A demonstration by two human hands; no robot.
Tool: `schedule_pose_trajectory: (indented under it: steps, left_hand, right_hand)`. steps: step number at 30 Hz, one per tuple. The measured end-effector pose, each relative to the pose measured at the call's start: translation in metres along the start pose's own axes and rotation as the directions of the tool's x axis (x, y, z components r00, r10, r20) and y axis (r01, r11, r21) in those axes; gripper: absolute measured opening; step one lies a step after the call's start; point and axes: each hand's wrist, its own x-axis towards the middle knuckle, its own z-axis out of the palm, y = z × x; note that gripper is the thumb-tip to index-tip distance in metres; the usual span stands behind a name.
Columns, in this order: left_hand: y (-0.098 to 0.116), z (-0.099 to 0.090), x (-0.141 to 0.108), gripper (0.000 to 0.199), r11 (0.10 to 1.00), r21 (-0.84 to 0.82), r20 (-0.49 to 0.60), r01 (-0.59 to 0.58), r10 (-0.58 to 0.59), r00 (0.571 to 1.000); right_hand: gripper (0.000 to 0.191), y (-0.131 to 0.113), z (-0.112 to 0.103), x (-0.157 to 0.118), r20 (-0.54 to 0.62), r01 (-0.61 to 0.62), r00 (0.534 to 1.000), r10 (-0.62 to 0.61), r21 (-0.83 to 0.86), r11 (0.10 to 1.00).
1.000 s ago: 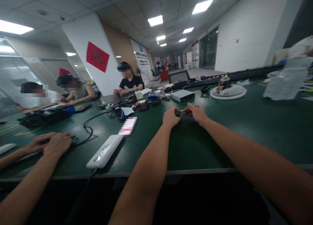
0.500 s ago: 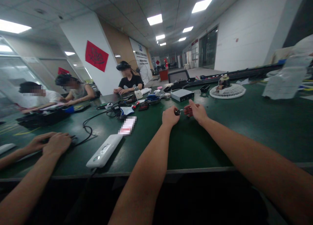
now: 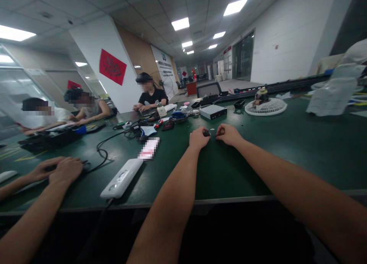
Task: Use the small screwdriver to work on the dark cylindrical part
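Near the middle of the green table, my left hand is closed around a small dark round object. My right hand is a little to the right of it, its fingers curled together; what they hold, if anything, is too small to name. A small whitish piece shows between the two hands. Just beyond them sits a grey metal box with a black front edge.
A white fan grille with a motor lies at the back right. Left are a white power bank-like device, a phone, black cables and a neighbour's hands. Several people sit beyond.
The fingers of my right hand, spread before, have curled together. The thin piece that reached between my hands no longer shows as before. My left hand has barely moved.
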Motion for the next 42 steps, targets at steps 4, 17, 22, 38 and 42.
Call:
schedule_pose_trajectory:
  steps: [4,17,22,38,42]
  left_hand:
    - [0.001,0.002,0.0,0.035,0.994,-0.047,0.043,-0.102,0.104,0.994]
    - [0.008,-0.002,-0.002,0.037,0.962,-0.106,0.052,-0.252,0.259,0.965]
    - [0.005,-0.003,-0.003,0.038,0.959,-0.131,0.051,-0.252,0.26,0.964]
    - [0.001,-0.002,-0.001,0.026,0.981,-0.139,-0.04,-0.133,0.128,0.991]
    - [0.0,-0.005,0.0,0.025,0.998,-0.051,-0.051,-0.022,0.019,0.998]
  right_hand:
    - [0.032,0.001,-0.001,0.003,-0.122,-0.042,0.99,0.07,0.214,0.976]
    - [0.036,0.01,0.001,0.007,-0.105,-0.065,0.99,0.096,0.265,0.962]
    - [0.032,0.008,-0.002,0.005,-0.057,-0.073,0.994,0.091,0.262,0.962]
    - [0.039,-0.004,0.001,0.003,-0.121,-0.058,0.988,0.092,0.259,0.964]
    - [0.064,-0.01,-0.004,0.003,-0.173,-0.024,0.978,0.119,0.472,0.881]
